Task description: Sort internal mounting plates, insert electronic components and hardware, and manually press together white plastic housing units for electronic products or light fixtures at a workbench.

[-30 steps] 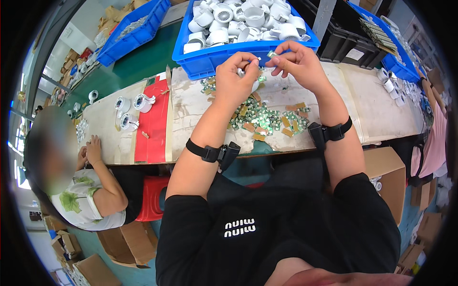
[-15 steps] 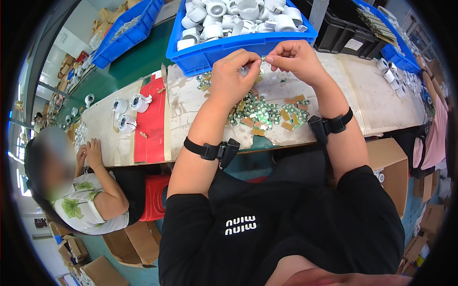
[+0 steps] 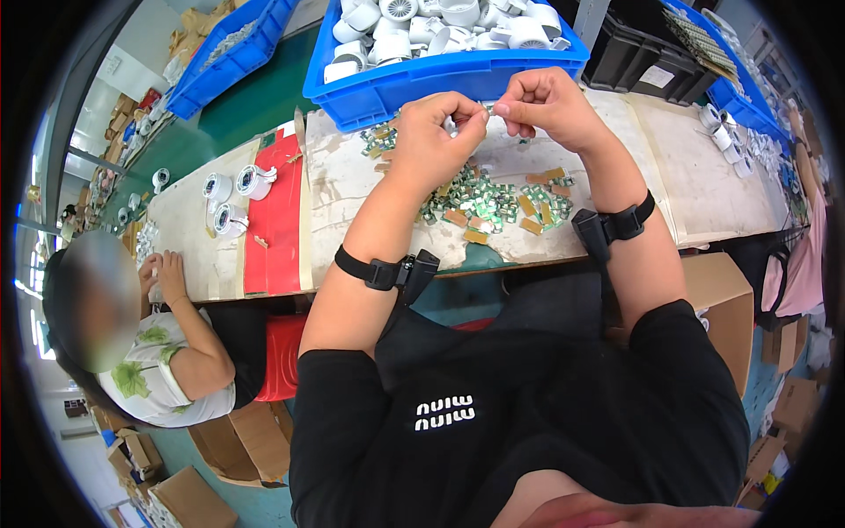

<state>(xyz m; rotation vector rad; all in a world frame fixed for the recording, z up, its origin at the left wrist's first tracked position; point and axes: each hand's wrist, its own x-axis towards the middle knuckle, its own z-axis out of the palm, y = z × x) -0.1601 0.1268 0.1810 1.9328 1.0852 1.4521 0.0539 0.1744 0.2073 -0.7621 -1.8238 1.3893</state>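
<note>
My left hand (image 3: 433, 136) and my right hand (image 3: 550, 110) meet fingertip to fingertip above the bench, just in front of a large blue crate (image 3: 422, 84). Both are closed in a pinch on a tiny greenish piece (image 3: 490, 108) between them, which looks like a small circuit board; the fingers mostly cover it. Below my hands a loose pile of small green circuit boards (image 3: 480, 201) lies on the worn bench top. Tan rectangular pieces (image 3: 476, 237) are scattered among the boards. White round fan housings (image 3: 392, 44) fill the crate.
To the left, white round units (image 3: 231, 221) stand by a red strip (image 3: 275, 220). A person (image 3: 167, 352) sits at the bench there, hands together. A black crate (image 3: 647, 66) stands at the back right, with more white parts (image 3: 726, 141) nearby. A cardboard box (image 3: 717, 308) sits below the bench.
My hands stay pinched together, with the right fingertips shifted slightly. The whole view has moved a little, and the pile stays where it was.
</note>
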